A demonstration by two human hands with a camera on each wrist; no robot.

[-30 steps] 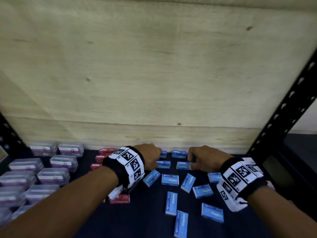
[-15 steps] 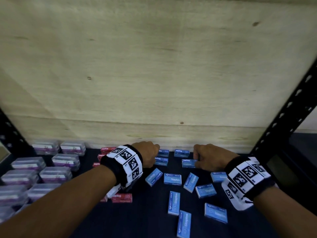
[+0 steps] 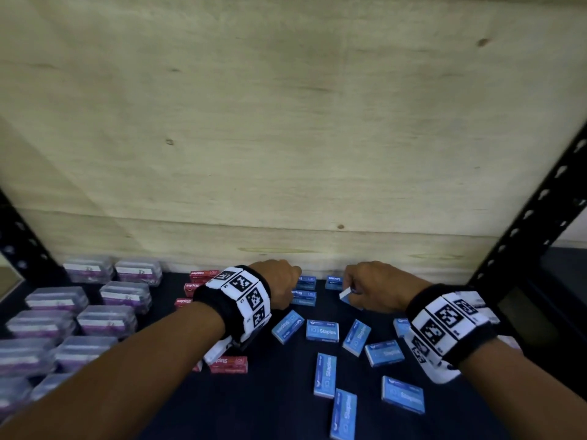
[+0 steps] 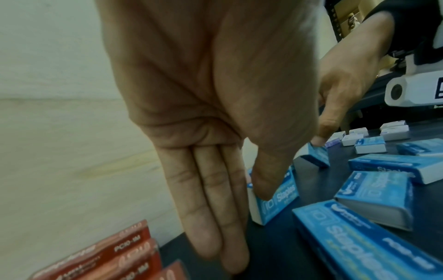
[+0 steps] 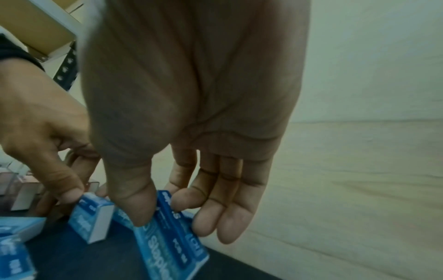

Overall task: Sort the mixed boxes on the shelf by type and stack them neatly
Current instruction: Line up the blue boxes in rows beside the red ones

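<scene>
Two hands are working far-centre: right hand (image 5: 191, 170) pinching tilted blue box (image 5: 167, 236), left hand (image 4: 215, 113) pinching another blue staple box (image 4: 275, 200) just left.

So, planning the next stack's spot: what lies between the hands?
Blue boxes lying flat at the shelf's back, beside the left hand; the right hand holds another. Head view shows it.
</scene>
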